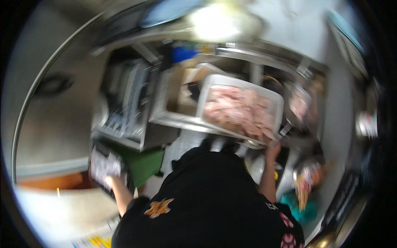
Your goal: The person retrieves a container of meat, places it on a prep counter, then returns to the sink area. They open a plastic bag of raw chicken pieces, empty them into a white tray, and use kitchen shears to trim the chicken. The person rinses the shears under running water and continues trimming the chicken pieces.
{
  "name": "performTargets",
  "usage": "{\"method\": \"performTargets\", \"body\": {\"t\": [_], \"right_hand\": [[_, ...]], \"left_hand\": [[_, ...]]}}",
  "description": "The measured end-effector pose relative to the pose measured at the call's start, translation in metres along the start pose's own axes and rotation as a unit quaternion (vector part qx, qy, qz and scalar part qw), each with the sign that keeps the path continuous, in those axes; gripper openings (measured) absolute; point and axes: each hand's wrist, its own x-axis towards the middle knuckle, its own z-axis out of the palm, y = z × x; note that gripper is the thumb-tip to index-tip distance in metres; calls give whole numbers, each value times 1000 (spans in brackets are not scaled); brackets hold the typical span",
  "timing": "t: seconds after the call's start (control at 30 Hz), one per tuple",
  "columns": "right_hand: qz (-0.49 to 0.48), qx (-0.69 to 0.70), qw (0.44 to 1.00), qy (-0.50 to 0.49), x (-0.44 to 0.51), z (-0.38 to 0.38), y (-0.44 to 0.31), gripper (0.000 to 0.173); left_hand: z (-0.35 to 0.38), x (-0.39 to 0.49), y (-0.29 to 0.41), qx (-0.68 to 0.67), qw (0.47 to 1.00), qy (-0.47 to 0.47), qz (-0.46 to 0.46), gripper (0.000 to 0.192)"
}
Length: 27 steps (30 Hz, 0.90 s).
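Note:
A white plastic tub (240, 107) full of pale pink raw meat pieces lies before me, tilted, at the edge of a metal frame. My right hand (272, 151) is at the tub's near right corner; motion blur hides how its fingers close there. Far to the left, my left hand (110, 180) touches a whitish, reddish-marked package (104, 167) that lies in or on a black container. Blur keeps me from telling whether the fingers grip it.
An open metal compartment (124, 102) with dark and silvery contents stands at the left. Below it is a green panel (141, 167). Thin sticks (302, 192) and a teal item (299, 210) are at the lower right. A curved metal rail (34, 90) runs at the far left.

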Motion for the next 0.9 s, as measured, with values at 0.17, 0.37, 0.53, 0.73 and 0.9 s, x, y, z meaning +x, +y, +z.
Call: {"method": "performTargets", "body": {"t": [0.17, 0.37, 0.53, 0.73, 0.9], "right_hand": [[-1, 42, 999, 26, -12, 6, -19, 36], [149, 242, 958, -45, -29, -22, -26, 36], [197, 208, 958, -28, -81, -75, -13, 36], [385, 60, 910, -141, -167, -134, 4, 39], [358, -206, 893, -177, -204, -138, 42, 42]], "left_hand": [[126, -179, 118, -429, 825, -288, 231, 18], [176, -559, 219, -216, 451, -596, 628, 10], [214, -839, 193, -103, 189, -684, 697, 13], [351, -1052, 125, 243, 116, -473, 839, 52], [527, -1152, 91, 117, 241, -445, 855, 55]]}}
